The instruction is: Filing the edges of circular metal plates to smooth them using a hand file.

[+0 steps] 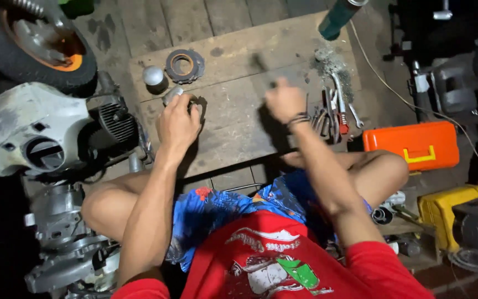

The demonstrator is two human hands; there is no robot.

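In our left grip (178,123) sits a dull grey metal part (173,95) — smooth-looking; beneath it the wood board (233,138) is rough and stained, and right of our right grip (285,101) lie shiny metal wrenches (336,108).

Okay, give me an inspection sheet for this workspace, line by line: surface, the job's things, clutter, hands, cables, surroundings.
Surface: worn wooden board on plank floor, stained.
Job's things: round grey metal part under left hand; right hand's tool blurred.
Clutter: toothed metal ring, silver dome cap, heap of wrenches.
Hands: left hand grips the part; right hand a closed fist.
Cables: thin pale cord trails across floor at right.
Surroundings: orange plastic toolbox, yellow case, grey engine casing, tyre with orange hub.
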